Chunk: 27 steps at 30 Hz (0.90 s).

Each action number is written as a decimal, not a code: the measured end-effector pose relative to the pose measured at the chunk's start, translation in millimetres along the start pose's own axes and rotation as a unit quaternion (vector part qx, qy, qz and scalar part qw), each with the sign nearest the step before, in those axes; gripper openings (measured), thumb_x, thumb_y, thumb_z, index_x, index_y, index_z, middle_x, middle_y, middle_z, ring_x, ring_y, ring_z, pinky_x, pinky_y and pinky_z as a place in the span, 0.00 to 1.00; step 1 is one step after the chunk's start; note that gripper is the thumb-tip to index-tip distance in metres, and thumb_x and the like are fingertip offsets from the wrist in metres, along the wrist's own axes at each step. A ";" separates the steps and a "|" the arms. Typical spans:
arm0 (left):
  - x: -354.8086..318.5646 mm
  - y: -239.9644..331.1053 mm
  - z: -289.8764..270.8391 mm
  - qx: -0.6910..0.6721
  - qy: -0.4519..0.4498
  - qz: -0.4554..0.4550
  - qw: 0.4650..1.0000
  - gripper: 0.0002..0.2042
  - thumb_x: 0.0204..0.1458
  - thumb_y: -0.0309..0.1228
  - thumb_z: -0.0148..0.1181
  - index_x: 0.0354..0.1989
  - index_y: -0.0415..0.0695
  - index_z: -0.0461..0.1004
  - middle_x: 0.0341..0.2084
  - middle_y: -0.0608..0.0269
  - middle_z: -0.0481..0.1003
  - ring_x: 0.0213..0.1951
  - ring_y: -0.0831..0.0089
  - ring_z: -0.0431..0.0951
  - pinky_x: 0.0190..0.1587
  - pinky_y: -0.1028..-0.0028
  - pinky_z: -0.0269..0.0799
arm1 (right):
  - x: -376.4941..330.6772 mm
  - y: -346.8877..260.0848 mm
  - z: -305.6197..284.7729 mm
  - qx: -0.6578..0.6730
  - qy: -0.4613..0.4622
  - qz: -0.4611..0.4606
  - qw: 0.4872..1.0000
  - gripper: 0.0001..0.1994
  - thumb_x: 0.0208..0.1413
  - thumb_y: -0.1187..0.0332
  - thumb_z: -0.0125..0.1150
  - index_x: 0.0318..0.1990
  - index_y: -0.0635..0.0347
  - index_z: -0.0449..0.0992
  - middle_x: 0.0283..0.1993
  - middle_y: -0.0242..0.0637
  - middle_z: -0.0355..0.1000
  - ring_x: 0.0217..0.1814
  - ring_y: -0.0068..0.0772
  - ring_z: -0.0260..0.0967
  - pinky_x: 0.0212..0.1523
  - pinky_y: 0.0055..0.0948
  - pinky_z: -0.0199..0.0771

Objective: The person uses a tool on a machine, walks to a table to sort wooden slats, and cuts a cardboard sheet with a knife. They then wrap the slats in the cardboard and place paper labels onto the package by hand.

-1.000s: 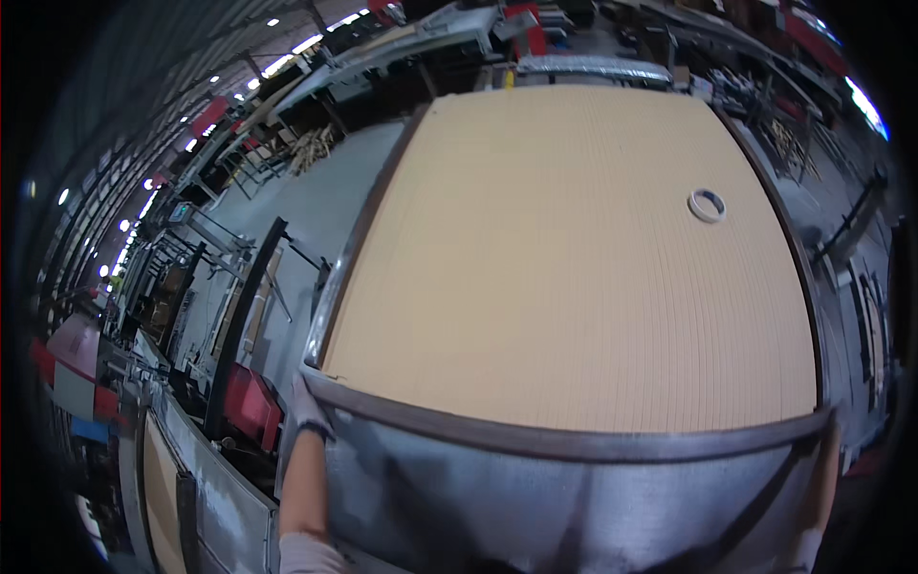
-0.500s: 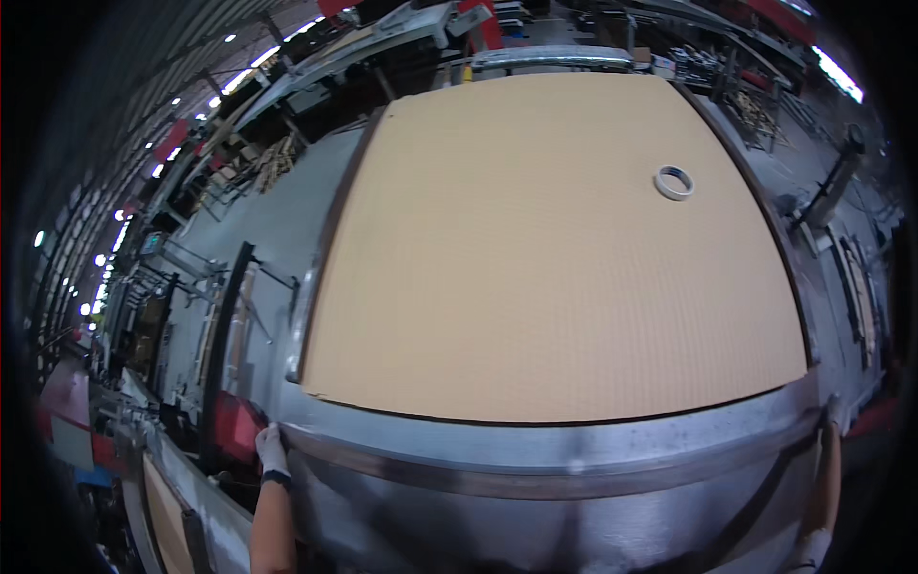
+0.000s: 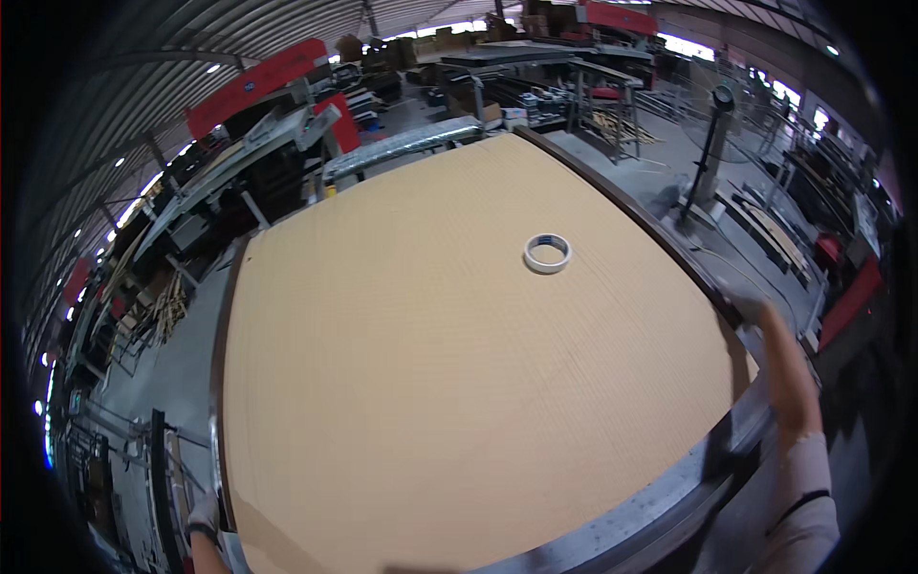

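Swung round since half a second ago: the big tan board [image 3: 459,364] now sits skewed, its far corner pointing to about 12 o'clock, and the roll of tape [image 3: 547,253] has slid from the upper right toward 1 o'clock of centre.

Fingers first. Left hand [image 3: 204,517], gloved in grey, is down at 7 o'clock, wrapped over the near left corner of the board's dark metal rim [image 3: 222,383]; the fingers look curled round the edge, pressed together, though the glove is small and half cut off by the picture's edge. Right hand [image 3: 741,308], also in a light glove, is out at 3 o'clock, touching the right edge where board meets rim. It is blurred, and I cannot tell whether those fingers are spread or clamped. Its bare forearm [image 3: 789,383] runs back to a pale sleeve at 4 o'clock.

Outward from there: the board lies flat in its frame and fills most of the view, with the tape loose on top, well apart from both hands. Beyond it, a workshop floor, a standing fan [image 3: 712,143] at 2 o'clock, red machines [image 3: 258,81] and metal racks at 11 o'clock.

Risks, as I judge them: both grips sit on corners, so an uneven pull could twist or tip the panel, and that loose tape would roll straight off. The right hand's hold looks uncertain; a slip there could pinch fingers between board and rim.
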<state>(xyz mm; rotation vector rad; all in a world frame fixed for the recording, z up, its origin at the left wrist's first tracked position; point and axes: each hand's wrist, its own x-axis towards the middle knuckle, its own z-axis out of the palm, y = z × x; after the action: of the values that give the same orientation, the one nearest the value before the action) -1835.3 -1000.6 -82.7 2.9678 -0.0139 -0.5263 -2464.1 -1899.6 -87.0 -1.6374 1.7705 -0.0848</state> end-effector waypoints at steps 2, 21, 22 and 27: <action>21.0 81.6 16.1 -0.298 -0.029 -0.028 0.954 0.36 0.54 0.58 0.41 0.49 0.30 0.66 0.43 0.43 0.73 0.45 0.48 0.74 0.48 0.59 0.69 | -9.5 -31.8 -7.4 -0.079 0.072 -0.086 0.991 0.45 0.42 0.28 0.50 0.51 0.67 0.72 0.56 0.51 0.67 0.59 0.46 0.64 0.54 0.37 0.64; -222.6 10.2 70.9 -0.066 0.103 -0.061 0.991 0.32 0.55 0.57 0.43 0.51 0.38 0.71 0.43 0.44 0.74 0.44 0.52 0.73 0.50 0.64 0.66 | -189.0 163.5 -45.3 -0.176 0.212 -0.017 0.961 0.41 0.39 0.35 0.58 0.53 0.62 0.69 0.46 0.55 0.72 0.51 0.54 0.69 0.52 0.42 0.66; -234.7 -0.7 74.5 -0.117 0.096 -0.032 0.988 0.32 0.56 0.55 0.41 0.55 0.37 0.66 0.50 0.46 0.70 0.48 0.54 0.71 0.52 0.65 0.65 | -198.9 173.1 -48.7 -0.159 0.190 -0.008 0.969 0.41 0.38 0.35 0.58 0.53 0.62 0.68 0.46 0.56 0.72 0.51 0.55 0.68 0.52 0.42 0.66; -303.2 -41.0 97.5 -0.201 0.116 -0.080 0.969 0.32 0.56 0.55 0.41 0.57 0.37 0.64 0.53 0.47 0.68 0.50 0.54 0.69 0.54 0.64 0.64 | -179.5 257.9 -51.0 -0.033 0.188 -0.150 0.970 0.32 0.50 0.46 0.58 0.53 0.65 0.66 0.46 0.55 0.71 0.49 0.54 0.70 0.50 0.40 0.67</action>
<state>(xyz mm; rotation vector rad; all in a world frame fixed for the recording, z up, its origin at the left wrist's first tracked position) -2154.0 -962.5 -75.1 2.6206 0.3170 -0.1663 -2719.7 -1710.1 -97.0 -2.0326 1.7906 -0.5111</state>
